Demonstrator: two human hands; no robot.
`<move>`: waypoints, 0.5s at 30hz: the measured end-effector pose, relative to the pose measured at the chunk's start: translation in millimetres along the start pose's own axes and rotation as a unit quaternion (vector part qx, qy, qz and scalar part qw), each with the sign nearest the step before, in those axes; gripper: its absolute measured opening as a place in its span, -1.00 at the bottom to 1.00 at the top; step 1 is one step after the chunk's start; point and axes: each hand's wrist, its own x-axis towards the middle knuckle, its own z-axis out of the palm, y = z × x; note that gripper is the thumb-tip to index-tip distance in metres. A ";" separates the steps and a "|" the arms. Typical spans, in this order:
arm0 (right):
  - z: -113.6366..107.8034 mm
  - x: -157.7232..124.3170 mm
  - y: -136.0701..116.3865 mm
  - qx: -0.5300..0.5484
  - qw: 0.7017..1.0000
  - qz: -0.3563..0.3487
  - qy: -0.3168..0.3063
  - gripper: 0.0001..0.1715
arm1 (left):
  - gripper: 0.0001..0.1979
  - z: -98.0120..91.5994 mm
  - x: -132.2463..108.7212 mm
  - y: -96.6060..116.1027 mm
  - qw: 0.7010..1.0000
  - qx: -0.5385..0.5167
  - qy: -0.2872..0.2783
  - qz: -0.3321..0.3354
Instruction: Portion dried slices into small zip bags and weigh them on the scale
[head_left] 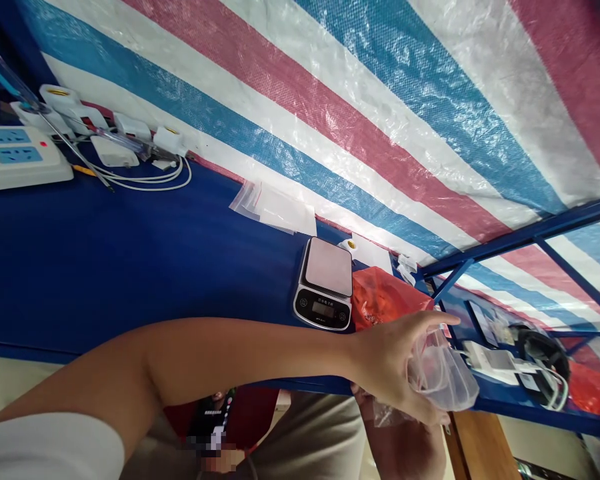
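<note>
My left hand (397, 370) reaches across from the left, with thumb and fingers spread around a clear plastic container (445, 380) that looks like thin nested cups. Below it, my right hand (405, 437) is partly covered by the left one. Its fingers are mostly hidden. A crumpled piece of clear plastic film (387, 413) shows between the two hands. Just behind the left wrist lies a red plastic bag (387, 297) with something indistinct inside. Beside the bag stands a digital kitchen scale (325, 283) with nothing on its plate.
The blue table (130, 260) carries zip bags (275, 207) at the back and a power strip (20, 157) with cables and chargers at the left. A blue metal frame (525, 237) rises at the right, near a white device (495, 363). A phone (213, 420) rests at my lap.
</note>
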 end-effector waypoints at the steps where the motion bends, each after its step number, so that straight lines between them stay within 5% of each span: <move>1: -1.5 -1.3 1.4 0.007 1.000 0.001 0.003 -0.26 | 0.23 0.8 0.3 -0.2 1.000 0.001 0.005 0.012; 5: 11.6 -5.1 5.7 0.010 1.000 0.010 0.017 -0.34 | 0.18 -2.2 0.6 3.6 0.999 0.021 0.003 0.049; 10: 41.1 -4.8 5.2 0.055 0.997 0.012 0.048 -0.33 | -0.12 -8.7 1.0 8.1 0.984 0.091 -0.091 0.126; 15: 30.8 -3.0 11.0 0.035 0.999 -0.012 0.008 -0.38 | -0.45 -2.3 0.8 6.5 0.985 0.108 -0.093 0.093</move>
